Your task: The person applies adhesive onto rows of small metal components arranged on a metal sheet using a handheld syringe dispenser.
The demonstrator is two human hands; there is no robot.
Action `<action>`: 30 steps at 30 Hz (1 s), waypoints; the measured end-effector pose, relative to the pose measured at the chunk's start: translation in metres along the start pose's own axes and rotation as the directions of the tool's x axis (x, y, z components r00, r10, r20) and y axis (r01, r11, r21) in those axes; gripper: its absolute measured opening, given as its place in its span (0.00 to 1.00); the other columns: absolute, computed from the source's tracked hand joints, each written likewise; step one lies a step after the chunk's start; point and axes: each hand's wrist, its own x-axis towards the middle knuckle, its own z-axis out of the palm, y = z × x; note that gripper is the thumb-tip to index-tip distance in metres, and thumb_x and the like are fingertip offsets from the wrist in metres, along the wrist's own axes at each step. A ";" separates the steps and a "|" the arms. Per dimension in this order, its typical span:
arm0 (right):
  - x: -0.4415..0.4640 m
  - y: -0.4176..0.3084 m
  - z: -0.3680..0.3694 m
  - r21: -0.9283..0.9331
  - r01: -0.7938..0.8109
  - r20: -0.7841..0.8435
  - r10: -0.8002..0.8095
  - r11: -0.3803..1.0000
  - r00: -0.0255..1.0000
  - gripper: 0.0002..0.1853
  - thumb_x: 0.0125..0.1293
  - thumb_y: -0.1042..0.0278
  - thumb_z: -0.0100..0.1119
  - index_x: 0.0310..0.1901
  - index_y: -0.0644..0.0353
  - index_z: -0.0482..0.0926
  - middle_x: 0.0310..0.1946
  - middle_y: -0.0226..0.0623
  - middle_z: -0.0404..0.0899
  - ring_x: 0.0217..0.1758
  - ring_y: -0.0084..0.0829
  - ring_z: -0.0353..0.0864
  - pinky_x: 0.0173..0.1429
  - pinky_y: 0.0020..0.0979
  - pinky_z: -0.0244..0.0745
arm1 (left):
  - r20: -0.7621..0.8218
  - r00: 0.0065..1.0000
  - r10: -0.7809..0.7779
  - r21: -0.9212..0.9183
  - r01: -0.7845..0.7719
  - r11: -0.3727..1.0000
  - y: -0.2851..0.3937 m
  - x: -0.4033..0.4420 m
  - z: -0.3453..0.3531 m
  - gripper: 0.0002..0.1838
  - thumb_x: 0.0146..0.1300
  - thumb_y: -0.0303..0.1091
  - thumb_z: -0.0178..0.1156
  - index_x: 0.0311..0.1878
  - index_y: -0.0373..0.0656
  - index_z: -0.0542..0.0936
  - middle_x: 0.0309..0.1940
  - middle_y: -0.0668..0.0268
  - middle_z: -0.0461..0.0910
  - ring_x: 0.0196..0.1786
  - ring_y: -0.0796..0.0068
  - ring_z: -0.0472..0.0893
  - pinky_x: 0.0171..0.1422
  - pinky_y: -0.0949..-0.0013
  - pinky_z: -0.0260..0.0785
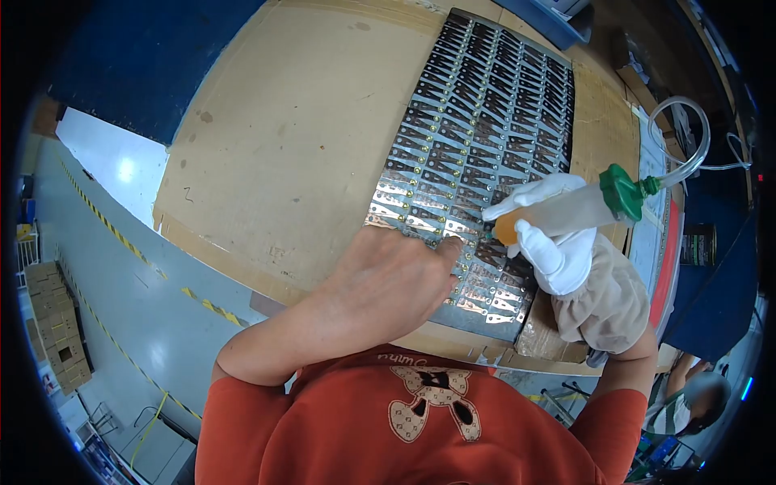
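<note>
My right hand, in a white glove with a beige sleeve, is wrapped round a clear dispensing syringe with an orange part near its tip and a green cap. Its tip points left and down, over a dark plate covered with rows of flat, tapered metal pieces. The pieces nearest me shine copper, while the farther ones look dark. My bare left hand rests at the plate's left side, fingers curled, with the fingertips at the copper pieces. Whatever lies between those fingertips is hidden.
A clear hose loops from the cap at the right. Brown cardboard covers the table under and beside the plate. A blue bin stands at the far edge. Cartons stand on the floor at left; another person is at lower right.
</note>
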 end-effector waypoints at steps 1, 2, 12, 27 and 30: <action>0.002 -0.001 -0.002 -0.031 -0.009 -0.006 0.008 0.999 1.000 0.14 0.58 0.77 0.53 0.45 0.62 0.65 0.37 0.50 0.75 0.39 0.38 0.81 0.27 0.24 0.75 | 0.000 1.000 0.008 0.003 -0.008 1.000 0.000 0.001 -0.001 0.17 0.54 0.32 0.55 0.43 0.30 0.77 0.10 0.59 0.73 0.15 0.63 0.76 0.20 0.63 0.65; 0.002 -0.001 -0.002 -0.019 -0.020 -0.025 0.020 1.000 1.000 0.14 0.58 0.77 0.53 0.45 0.61 0.65 0.37 0.51 0.76 0.39 0.38 0.81 0.27 0.24 0.75 | -0.010 1.000 0.006 0.005 -0.006 1.000 0.000 0.002 -0.002 0.17 0.54 0.32 0.54 0.43 0.30 0.77 0.10 0.59 0.73 0.15 0.64 0.76 0.20 0.63 0.65; -0.001 0.009 -0.001 -0.085 0.015 -0.023 -0.017 0.996 1.000 0.14 0.58 0.78 0.52 0.45 0.62 0.64 0.38 0.50 0.76 0.38 0.34 0.80 0.29 0.25 0.75 | -0.014 1.000 0.005 0.026 -0.005 1.000 -0.002 0.009 -0.003 0.16 0.53 0.30 0.53 0.42 0.27 0.77 0.10 0.59 0.73 0.15 0.64 0.76 0.19 0.63 0.65; 0.000 0.008 0.001 -0.062 -0.013 -0.043 0.010 0.998 0.999 0.14 0.59 0.75 0.53 0.46 0.60 0.65 0.39 0.51 0.78 0.31 0.27 0.78 0.29 0.23 0.74 | -0.040 0.999 0.026 0.033 -0.024 0.999 -0.004 0.010 0.001 0.14 0.53 0.30 0.54 0.39 0.29 0.78 0.10 0.60 0.73 0.14 0.65 0.76 0.18 0.64 0.65; -0.001 0.007 -0.002 -0.069 -0.030 -0.022 0.029 0.997 0.999 0.14 0.59 0.75 0.53 0.46 0.60 0.64 0.39 0.50 0.77 0.34 0.29 0.79 0.29 0.23 0.75 | -0.040 0.999 0.019 0.026 -0.018 0.999 -0.005 0.010 0.002 0.14 0.53 0.30 0.53 0.39 0.29 0.78 0.10 0.60 0.73 0.14 0.65 0.76 0.18 0.64 0.65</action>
